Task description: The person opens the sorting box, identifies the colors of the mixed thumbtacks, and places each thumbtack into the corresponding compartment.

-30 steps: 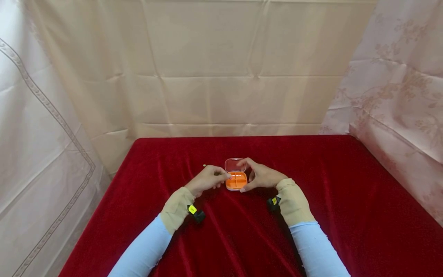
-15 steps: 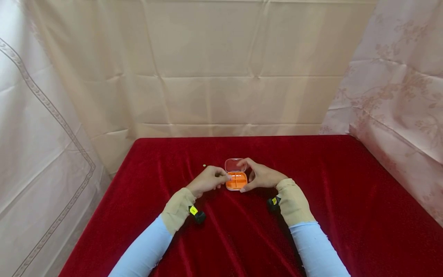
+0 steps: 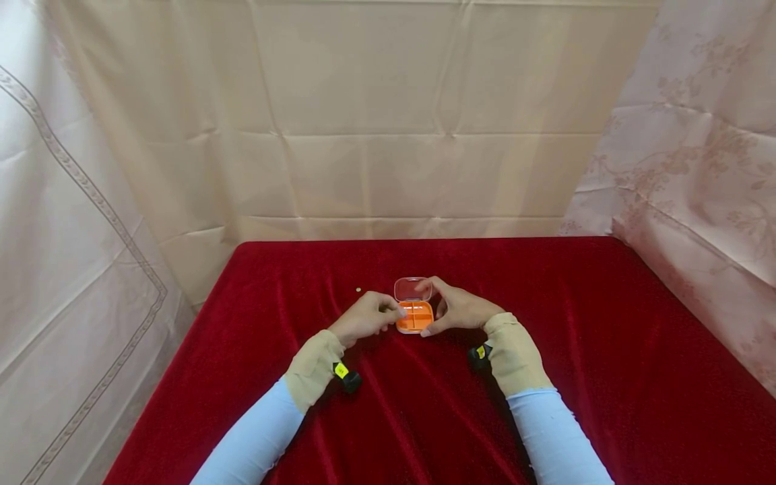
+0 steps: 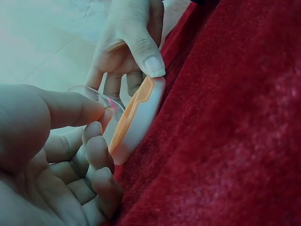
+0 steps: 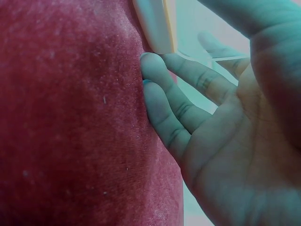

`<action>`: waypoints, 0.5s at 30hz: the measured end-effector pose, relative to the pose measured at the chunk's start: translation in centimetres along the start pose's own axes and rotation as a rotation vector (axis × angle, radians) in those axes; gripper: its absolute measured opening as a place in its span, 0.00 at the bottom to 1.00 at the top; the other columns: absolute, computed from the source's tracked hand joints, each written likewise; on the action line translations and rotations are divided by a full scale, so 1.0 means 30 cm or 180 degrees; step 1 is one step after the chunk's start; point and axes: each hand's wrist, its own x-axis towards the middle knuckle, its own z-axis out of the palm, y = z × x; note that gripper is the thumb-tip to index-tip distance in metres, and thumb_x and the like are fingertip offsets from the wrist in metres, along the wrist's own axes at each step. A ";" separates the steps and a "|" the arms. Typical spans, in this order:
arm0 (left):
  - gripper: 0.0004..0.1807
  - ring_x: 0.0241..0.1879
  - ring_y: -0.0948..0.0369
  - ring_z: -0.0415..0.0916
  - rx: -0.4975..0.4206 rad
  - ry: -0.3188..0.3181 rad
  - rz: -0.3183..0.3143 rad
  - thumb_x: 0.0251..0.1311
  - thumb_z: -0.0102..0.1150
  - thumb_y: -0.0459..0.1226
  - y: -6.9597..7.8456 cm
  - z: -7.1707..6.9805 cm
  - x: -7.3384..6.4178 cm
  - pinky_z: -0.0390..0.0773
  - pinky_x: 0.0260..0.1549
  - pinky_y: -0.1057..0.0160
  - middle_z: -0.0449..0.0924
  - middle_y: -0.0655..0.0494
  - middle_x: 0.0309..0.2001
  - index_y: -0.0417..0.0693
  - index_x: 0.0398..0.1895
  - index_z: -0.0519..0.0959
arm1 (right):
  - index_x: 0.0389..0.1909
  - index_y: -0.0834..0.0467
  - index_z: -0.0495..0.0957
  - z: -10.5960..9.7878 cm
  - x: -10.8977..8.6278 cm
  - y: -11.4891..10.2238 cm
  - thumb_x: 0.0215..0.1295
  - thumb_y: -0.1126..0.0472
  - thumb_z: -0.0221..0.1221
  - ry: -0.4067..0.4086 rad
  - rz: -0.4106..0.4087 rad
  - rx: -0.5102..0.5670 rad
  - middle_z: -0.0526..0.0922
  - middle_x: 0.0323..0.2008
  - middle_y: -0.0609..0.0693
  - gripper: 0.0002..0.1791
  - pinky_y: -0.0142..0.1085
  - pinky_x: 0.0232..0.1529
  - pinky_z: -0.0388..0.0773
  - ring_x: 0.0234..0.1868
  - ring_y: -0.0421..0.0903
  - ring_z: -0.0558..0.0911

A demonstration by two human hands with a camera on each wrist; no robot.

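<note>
An orange and white pill box (image 3: 415, 322) sits on the red cloth, its clear lid (image 3: 412, 289) raised at the back. My right hand (image 3: 462, 307) holds the box at its right side: the thumb presses the front corner, and other fingers reach behind the lid. In the left wrist view that thumb (image 4: 153, 66) lies on the box's rim. My left hand (image 3: 370, 315) is over the box's left edge. Its thumb and forefinger pinch a small pink thing (image 4: 112, 103), mostly hidden by the fingertips; its kind is unclear. The visible compartments look bare orange.
A tiny yellowish round piece (image 3: 358, 289) lies on the red tablecloth (image 3: 515, 269), behind and left of the left hand. Beige and patterned curtains (image 3: 364, 135) hang behind the table and along both sides.
My left hand has shifted very slightly right and toward me at the box's left edge. The right hand and the pill box stay in place.
</note>
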 end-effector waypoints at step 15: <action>0.05 0.26 0.63 0.73 0.0412 -0.0015 0.0050 0.69 0.64 0.37 0.007 0.018 0.001 0.74 0.28 0.66 0.80 0.58 0.29 0.46 0.37 0.86 | 0.67 0.53 0.63 -0.002 0.002 0.002 0.54 0.57 0.78 0.0001 -0.0064 -0.0006 0.73 0.52 0.56 0.44 0.43 0.42 0.77 0.36 0.50 0.77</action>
